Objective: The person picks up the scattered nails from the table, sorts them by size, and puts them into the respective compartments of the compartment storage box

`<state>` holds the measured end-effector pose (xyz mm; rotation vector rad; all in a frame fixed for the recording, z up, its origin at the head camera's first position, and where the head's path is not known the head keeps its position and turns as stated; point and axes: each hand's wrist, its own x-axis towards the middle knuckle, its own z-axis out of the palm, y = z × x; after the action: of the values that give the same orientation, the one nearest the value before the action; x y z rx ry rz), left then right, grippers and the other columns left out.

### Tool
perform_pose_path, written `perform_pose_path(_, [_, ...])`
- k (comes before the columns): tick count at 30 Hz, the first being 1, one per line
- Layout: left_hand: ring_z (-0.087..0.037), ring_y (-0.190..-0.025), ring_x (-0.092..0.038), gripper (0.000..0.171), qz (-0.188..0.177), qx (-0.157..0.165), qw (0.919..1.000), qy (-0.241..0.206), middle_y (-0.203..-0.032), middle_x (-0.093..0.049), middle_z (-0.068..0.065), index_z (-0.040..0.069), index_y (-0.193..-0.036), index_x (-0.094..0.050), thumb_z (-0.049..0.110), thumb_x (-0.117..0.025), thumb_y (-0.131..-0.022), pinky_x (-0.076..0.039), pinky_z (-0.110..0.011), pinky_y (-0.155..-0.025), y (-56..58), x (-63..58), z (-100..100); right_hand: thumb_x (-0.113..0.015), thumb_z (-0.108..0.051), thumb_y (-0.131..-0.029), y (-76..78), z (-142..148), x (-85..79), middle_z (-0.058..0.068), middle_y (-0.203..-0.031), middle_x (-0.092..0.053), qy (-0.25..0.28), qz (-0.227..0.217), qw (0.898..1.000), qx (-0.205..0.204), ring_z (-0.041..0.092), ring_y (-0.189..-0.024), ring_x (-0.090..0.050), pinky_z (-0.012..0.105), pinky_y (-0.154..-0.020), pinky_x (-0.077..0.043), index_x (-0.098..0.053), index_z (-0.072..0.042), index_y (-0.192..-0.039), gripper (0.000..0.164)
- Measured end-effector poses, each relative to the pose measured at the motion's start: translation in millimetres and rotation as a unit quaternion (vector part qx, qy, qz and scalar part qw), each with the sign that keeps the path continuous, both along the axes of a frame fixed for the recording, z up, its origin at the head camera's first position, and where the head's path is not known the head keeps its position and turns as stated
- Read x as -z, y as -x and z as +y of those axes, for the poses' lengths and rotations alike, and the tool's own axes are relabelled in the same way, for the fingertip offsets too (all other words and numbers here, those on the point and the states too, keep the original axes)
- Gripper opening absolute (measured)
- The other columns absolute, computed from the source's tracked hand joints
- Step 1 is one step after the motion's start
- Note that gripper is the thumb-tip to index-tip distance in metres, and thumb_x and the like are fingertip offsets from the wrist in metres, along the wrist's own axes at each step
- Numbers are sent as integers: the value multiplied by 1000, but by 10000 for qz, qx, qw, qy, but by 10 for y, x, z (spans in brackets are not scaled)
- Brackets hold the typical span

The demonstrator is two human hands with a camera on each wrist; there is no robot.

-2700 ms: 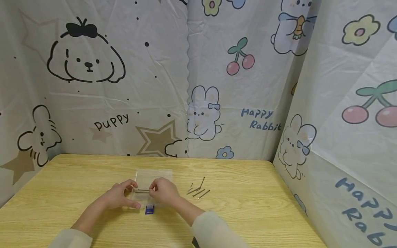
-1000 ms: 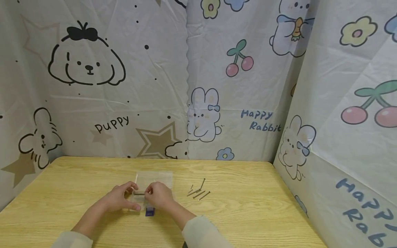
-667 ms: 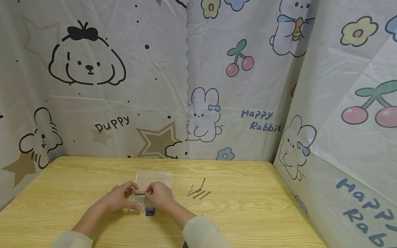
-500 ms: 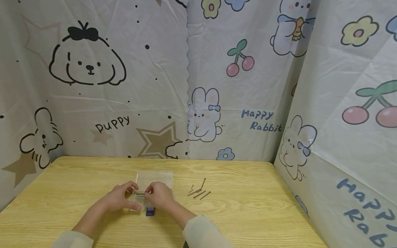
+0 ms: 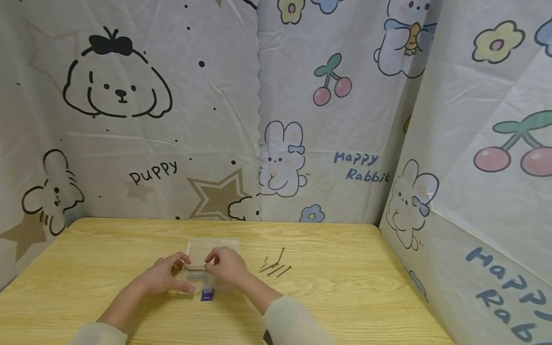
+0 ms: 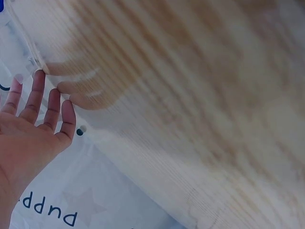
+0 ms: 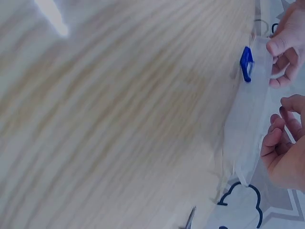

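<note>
A clear plastic box [image 5: 224, 287] stands on the table, its lid [image 5: 213, 245] tipped back and a blue clasp [image 5: 207, 294] on its near side. My left hand [image 5: 165, 274] holds the box's left end, thumb at the near wall and fingers at the far wall; in the left wrist view those fingertips [image 6: 39, 74] touch the edge. Thin screw-like metal pieces [image 5: 196, 269] lie in the box between my hands. My right hand [image 5: 226, 264] hovers over the box, fingers bent; in the right wrist view nothing sticks out of its fingertips [image 7: 286, 102].
Several screws or nails [image 5: 276, 268] of mixed lengths lie loose on the wooden table [image 5: 345, 287], right of the box. A printed cloth [image 5: 215, 143] hangs behind the table and along its sides.
My right hand reached lower into the box with a thin metal piece, then rose slightly up and right, leaving the piece in the box. My left hand stays on the box.
</note>
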<state>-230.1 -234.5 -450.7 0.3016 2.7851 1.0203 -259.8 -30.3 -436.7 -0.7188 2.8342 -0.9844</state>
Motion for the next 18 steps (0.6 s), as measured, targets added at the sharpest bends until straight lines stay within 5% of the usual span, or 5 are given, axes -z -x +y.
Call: perform_pose_path(18, [-31,-103,-47,67,80,26,10000,-1,-111,-55,-14,12,-112,-51,40,-84,-62,-41,-53,-87,7,16,-3,-67,-22,-85,36,429,-60,-6,-71,-55,206,33,9989,-428,3,-60,-43,18,-53,-36,-69,-12,-91,11])
